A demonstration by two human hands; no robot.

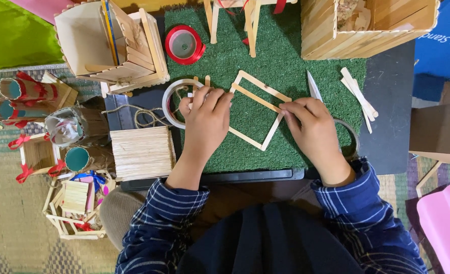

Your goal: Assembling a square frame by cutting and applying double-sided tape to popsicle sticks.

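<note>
A square frame of flat wooden craft sticks (265, 89) lies tilted on a green turf mat (285, 56). A loose stick (255, 99) runs across the frame from left to right. My left hand (204, 119) pinches the left end of that stick at the frame's left corner. My right hand (311, 129) presses its fingertips on the stick's right end at the frame's right corner. Both forearms wear blue plaid sleeves.
A white tape ring (171, 104), twine (144, 117) and a stack of sticks (142, 152) lie left of my left hand. Red ribbon roll (184, 44), stick-built boxes (118, 45) (367, 25), loose sticks (359, 96), a blade (313, 87) and another tape ring (350, 139) surround the mat.
</note>
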